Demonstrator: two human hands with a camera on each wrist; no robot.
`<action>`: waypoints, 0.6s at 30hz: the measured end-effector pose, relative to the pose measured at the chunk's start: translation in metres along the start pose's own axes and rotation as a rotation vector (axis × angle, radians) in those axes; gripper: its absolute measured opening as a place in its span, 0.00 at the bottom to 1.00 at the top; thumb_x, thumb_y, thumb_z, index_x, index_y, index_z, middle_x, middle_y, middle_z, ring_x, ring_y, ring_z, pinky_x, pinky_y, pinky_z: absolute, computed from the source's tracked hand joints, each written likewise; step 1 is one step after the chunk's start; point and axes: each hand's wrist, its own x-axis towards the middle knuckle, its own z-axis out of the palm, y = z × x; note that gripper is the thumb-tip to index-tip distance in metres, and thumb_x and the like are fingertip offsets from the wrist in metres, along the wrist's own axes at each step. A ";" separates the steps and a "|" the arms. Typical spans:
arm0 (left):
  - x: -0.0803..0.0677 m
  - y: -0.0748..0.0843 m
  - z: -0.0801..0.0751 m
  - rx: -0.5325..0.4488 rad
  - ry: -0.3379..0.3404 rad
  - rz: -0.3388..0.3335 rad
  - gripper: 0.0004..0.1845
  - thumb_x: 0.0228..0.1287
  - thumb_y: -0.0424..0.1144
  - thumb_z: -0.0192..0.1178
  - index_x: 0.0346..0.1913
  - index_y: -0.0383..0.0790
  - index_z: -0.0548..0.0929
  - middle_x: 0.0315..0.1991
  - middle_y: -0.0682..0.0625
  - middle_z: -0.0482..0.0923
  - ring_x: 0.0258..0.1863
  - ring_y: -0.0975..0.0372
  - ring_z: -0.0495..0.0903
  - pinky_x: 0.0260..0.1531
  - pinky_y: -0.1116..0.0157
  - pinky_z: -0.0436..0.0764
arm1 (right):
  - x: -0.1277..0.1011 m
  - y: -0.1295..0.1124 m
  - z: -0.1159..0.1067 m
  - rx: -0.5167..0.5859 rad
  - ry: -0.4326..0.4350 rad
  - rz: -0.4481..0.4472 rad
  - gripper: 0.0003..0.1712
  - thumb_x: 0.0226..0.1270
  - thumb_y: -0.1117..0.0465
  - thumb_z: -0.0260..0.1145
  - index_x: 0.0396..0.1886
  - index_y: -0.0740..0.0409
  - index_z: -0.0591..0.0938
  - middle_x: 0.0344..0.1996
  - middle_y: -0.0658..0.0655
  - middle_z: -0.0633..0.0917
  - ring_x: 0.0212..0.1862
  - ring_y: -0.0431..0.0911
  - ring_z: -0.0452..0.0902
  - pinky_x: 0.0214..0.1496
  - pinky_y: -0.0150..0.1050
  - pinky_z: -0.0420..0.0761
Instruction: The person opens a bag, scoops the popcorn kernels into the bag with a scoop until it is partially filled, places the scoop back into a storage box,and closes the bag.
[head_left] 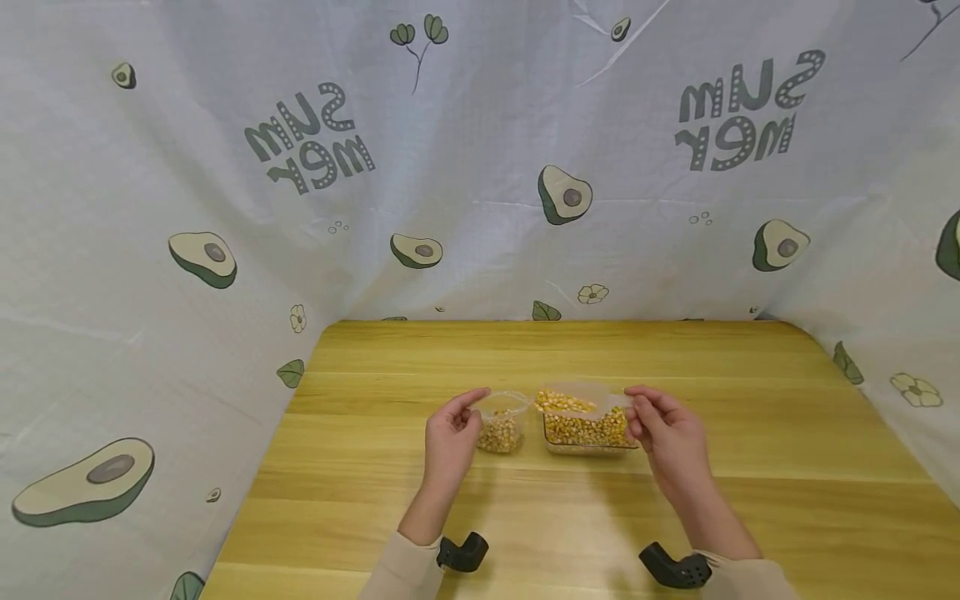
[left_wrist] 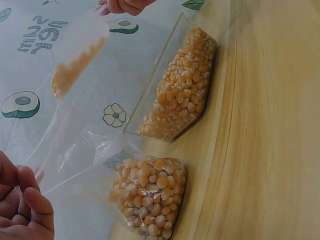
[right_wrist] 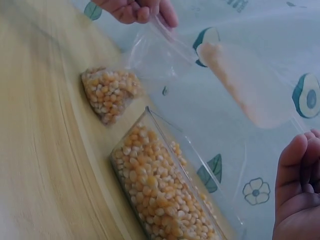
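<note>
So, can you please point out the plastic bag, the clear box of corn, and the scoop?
plastic bag (left_wrist: 150,195), left wrist view, on its corn-filled lower part.
clear box (right_wrist: 160,192), right wrist view, on the corn inside it.
scoop (head_left: 570,403), head view, on its corn-loaded bowl.

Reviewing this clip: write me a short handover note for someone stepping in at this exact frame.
Left hand pinches the rim of the plastic bag, which stands on the table partly filled with corn kernels.
Right hand holds a clear scoop loaded with kernels, tipped toward the bag mouth.
Clear container sits just right of the bag, much corn inside.
Done: some corn is in the bag.
Left: likely empty this scoop, and perhaps more, into the bag.
</note>
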 end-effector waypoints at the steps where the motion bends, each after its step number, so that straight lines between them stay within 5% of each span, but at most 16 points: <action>1: 0.000 0.000 0.000 -0.001 0.000 0.003 0.17 0.67 0.25 0.55 0.50 0.43 0.89 0.27 0.38 0.77 0.13 0.70 0.59 0.15 0.76 0.60 | 0.000 0.001 0.002 0.000 -0.003 0.000 0.10 0.74 0.60 0.60 0.47 0.59 0.83 0.27 0.49 0.83 0.26 0.37 0.74 0.27 0.30 0.80; 18: 0.000 0.002 0.001 0.013 -0.002 0.010 0.18 0.66 0.25 0.54 0.50 0.44 0.89 0.27 0.37 0.76 0.13 0.71 0.58 0.14 0.76 0.59 | 0.010 0.006 0.027 -0.131 -0.038 -0.008 0.17 0.75 0.56 0.59 0.51 0.66 0.80 0.27 0.46 0.82 0.26 0.36 0.74 0.29 0.30 0.81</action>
